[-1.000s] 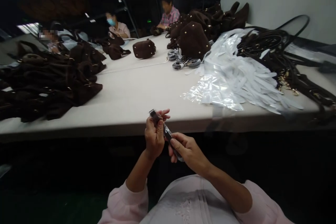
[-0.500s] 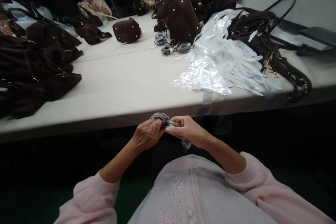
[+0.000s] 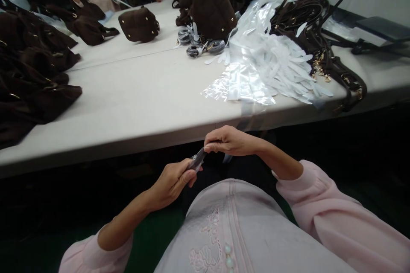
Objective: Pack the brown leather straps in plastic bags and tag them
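Note:
My left hand is closed around a dark strap bundle wrapped in clear plastic, held in front of the table edge above my lap. My right hand pinches the upper end of this bundle between thumb and fingers. A bit of clear film hangs below the right hand. The fingers hide much of the bundle, so its full shape cannot be made out.
Across the white table, brown bags are heaped left and more bags stand at the back. Coiled straps, plastic sleeves, white strips and loose straps lie right. Two people sit beyond.
My left hand has moved down and toward me, tilting the bundle. My right hand has risen slightly and now pinches its upper end. The camera view has shifted, lowering the visible part of the scene.

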Demonstrator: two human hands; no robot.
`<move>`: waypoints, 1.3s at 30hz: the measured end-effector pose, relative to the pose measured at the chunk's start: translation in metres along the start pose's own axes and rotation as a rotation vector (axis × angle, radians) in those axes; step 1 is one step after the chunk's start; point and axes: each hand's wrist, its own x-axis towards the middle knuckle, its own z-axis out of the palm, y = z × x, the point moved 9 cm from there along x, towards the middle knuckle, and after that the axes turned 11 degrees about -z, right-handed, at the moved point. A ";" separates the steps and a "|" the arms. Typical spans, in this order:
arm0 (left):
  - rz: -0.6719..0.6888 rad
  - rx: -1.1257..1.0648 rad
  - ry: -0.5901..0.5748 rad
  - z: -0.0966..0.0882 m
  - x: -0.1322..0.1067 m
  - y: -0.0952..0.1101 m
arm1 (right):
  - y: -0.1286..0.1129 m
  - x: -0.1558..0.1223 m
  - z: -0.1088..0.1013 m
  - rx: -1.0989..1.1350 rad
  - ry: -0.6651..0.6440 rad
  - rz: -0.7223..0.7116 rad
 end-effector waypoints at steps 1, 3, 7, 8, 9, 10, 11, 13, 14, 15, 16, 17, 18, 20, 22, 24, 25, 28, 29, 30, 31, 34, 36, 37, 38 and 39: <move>-0.017 -0.169 -0.016 -0.002 -0.003 0.007 | -0.002 0.003 0.001 0.153 -0.014 -0.033; 0.005 -0.459 0.003 -0.010 -0.005 0.024 | -0.008 0.009 0.003 0.393 -0.007 -0.092; 0.131 -0.797 0.110 -0.032 0.002 0.052 | -0.020 0.023 0.004 0.608 0.177 -0.122; 0.159 -0.831 0.166 -0.040 0.004 0.057 | -0.022 0.024 0.003 0.634 0.255 -0.121; 0.180 -0.861 0.229 -0.049 0.007 0.060 | -0.024 0.024 0.001 0.639 0.341 -0.127; 0.195 -0.891 0.288 -0.057 0.009 0.062 | -0.026 0.023 -0.001 0.612 0.428 -0.138; 0.201 -0.926 0.339 -0.065 0.012 0.063 | -0.029 0.022 -0.004 0.553 0.505 -0.154; 0.184 -0.999 0.405 -0.076 0.017 0.063 | -0.033 0.017 -0.009 0.363 0.615 -0.181; 0.173 -1.026 0.430 -0.080 0.019 0.062 | -0.036 0.014 -0.010 0.252 0.650 -0.196; 0.169 -1.041 0.453 -0.083 0.021 0.061 | -0.039 0.012 -0.011 0.148 0.670 -0.211; 0.172 -1.044 0.480 -0.087 0.023 0.061 | -0.042 0.011 -0.011 0.064 0.680 -0.219; 0.183 -1.034 0.516 -0.090 0.024 0.060 | -0.044 0.009 -0.011 0.004 0.680 -0.222; 0.201 -1.010 0.561 -0.094 0.025 0.060 | -0.044 0.009 -0.009 -0.026 0.670 -0.214; 0.242 -0.913 0.676 -0.101 0.026 0.057 | -0.041 0.009 -0.001 0.017 0.615 -0.167; 0.272 -0.742 0.798 -0.105 0.028 0.055 | -0.037 0.010 0.012 0.144 0.534 -0.113; 0.302 -0.544 0.870 -0.104 0.032 0.054 | -0.036 0.010 0.023 0.274 0.475 -0.085; 0.310 -0.455 0.876 -0.101 0.035 0.052 | -0.036 0.010 0.026 0.340 0.465 -0.076; 0.290 -0.211 0.828 -0.089 0.043 0.045 | -0.032 0.006 0.024 0.562 0.486 -0.034; 0.275 -0.104 0.814 -0.085 0.044 0.043 | -0.031 0.004 0.022 0.627 0.494 -0.016; 0.269 0.024 0.806 -0.080 0.044 0.042 | -0.029 0.001 0.019 0.675 0.498 0.004; 0.274 0.161 0.805 -0.075 0.042 0.042 | -0.028 -0.001 0.016 0.706 0.502 0.021; 0.317 0.476 0.808 -0.060 0.038 0.045 | -0.025 -0.006 0.006 0.754 0.535 0.048; 0.300 0.541 0.789 -0.056 0.038 0.044 | -0.023 -0.008 0.005 0.780 0.550 0.052; 0.281 0.542 0.766 -0.054 0.039 0.042 | -0.023 -0.009 0.005 0.783 0.542 0.055; 0.262 0.535 0.731 -0.052 0.040 0.041 | -0.023 -0.008 0.007 0.768 0.525 0.063; 0.251 0.525 0.691 -0.049 0.041 0.040 | -0.024 -0.008 0.007 0.732 0.509 0.074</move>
